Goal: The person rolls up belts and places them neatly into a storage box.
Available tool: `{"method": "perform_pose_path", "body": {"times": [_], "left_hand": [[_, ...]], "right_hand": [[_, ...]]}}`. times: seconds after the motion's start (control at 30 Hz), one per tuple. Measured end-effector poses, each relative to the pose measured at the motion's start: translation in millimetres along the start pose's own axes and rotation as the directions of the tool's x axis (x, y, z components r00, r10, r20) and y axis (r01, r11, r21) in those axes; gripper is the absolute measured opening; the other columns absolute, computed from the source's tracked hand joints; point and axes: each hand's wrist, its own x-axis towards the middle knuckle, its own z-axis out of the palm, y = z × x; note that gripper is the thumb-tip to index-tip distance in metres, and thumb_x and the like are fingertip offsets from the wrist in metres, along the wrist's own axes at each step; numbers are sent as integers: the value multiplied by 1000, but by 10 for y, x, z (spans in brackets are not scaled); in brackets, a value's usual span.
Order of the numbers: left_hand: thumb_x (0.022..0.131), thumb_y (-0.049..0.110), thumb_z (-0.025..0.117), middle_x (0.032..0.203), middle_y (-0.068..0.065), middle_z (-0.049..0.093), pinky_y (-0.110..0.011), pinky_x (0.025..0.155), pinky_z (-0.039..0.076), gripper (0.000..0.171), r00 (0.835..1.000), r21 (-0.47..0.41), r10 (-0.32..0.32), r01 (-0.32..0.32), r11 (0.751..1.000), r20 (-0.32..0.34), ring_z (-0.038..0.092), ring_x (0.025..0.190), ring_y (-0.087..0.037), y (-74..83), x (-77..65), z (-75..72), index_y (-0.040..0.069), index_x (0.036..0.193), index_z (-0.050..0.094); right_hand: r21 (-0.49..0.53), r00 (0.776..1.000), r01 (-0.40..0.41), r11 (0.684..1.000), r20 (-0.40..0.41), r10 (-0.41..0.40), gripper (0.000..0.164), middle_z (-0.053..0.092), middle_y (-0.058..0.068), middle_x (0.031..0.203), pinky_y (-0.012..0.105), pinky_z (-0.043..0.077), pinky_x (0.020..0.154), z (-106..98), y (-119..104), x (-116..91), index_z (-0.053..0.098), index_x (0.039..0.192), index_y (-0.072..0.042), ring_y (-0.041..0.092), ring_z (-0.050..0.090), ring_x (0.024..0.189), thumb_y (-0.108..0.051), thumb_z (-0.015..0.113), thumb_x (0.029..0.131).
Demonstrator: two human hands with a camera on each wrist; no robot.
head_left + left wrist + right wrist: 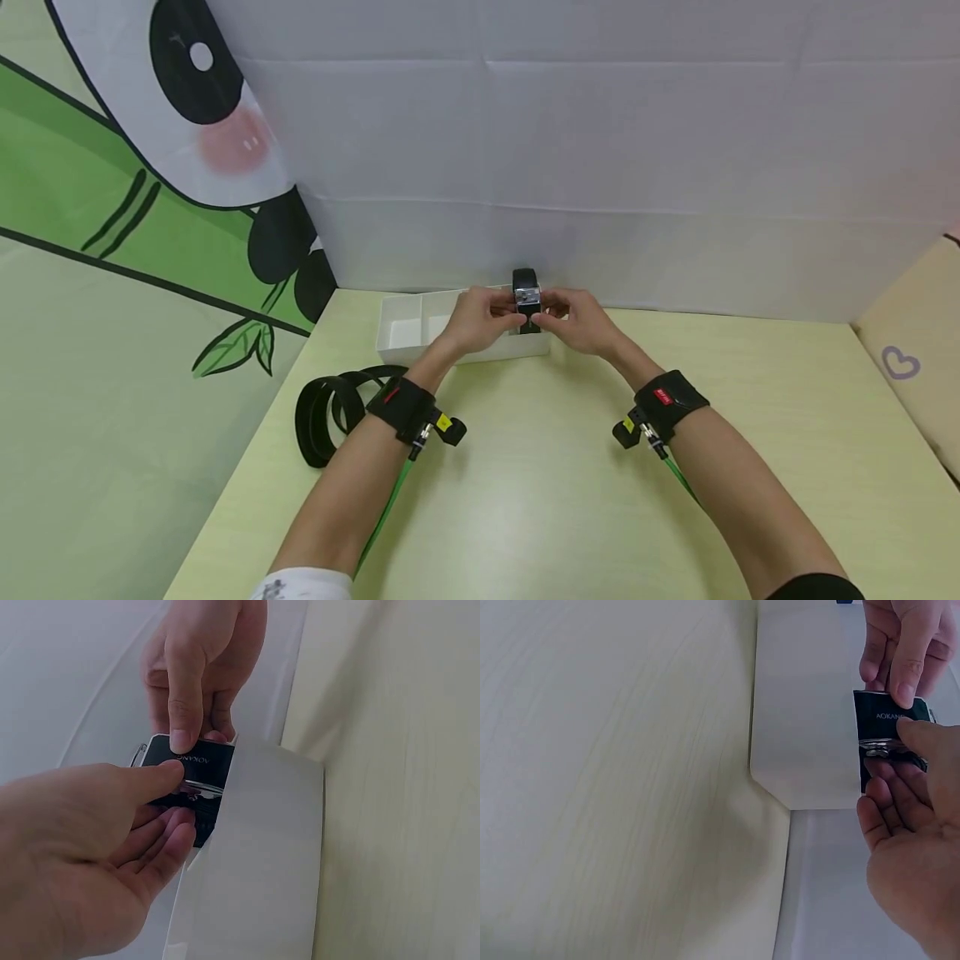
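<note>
A rolled black belt (528, 277) with a shiny silver buckle stands upright over the right end of a white divided box (502, 350). From its left side my left hand (478, 322) pinches it, thumb in front and fingers curled behind. My right hand (583, 323) pinches the opposite side in the same way. In the left wrist view a dark lettered face of the belt (212, 760) shows by the thumbs, just behind the white box wall (262, 840). The right wrist view also shows the lettered belt (874, 705) between both hands.
Coiled black belts (311, 421) stand on the pale wooden table (540, 500) beside my left forearm. The box's left compartment (401, 329) is visible. A white cloth backdrop (600, 150) rises right behind the box, and a cartoon-printed cloth (112, 333) hangs at the left.
</note>
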Motion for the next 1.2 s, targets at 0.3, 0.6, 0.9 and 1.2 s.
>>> {"method": "perform_pose_path", "body": {"times": [0.3,0.6,0.9,1.2], "left_hand": [[106,16,79,124,-20,85,-44,95,69,62,998,55,-51,50,997,24,85,113,-33,-15,-14,36,2,163,57],[108,14,76,123,-20,85,-44,91,66,62,997,148,-33,23,989,67,84,112,-34,30,5,44,8,166,56],[107,14,75,117,-17,85,-28,74,54,48,992,204,-70,47,978,107,80,94,-28,122,67,40,8,155,67],[109,17,73,121,-17,84,-28,73,54,45,992,234,-54,26,972,116,80,96,-28,79,86,72,9,153,67]], "right_hand": [[-81,999,-24,996,23,26,31,74,14,101,29,41,69,27,-21,11,77,135,3,19,54,80,-15,74,109],[-170,1000,-7,985,5,8,42,84,19,109,30,45,70,68,-103,-9,71,145,4,19,63,79,-13,75,106],[-252,998,-59,966,-24,55,28,80,19,111,37,48,81,107,-181,-2,76,131,1,25,66,86,-11,71,107],[-222,997,-73,972,-27,68,48,58,26,131,40,48,84,124,-11,-20,68,149,4,30,55,104,-22,71,110]]}}
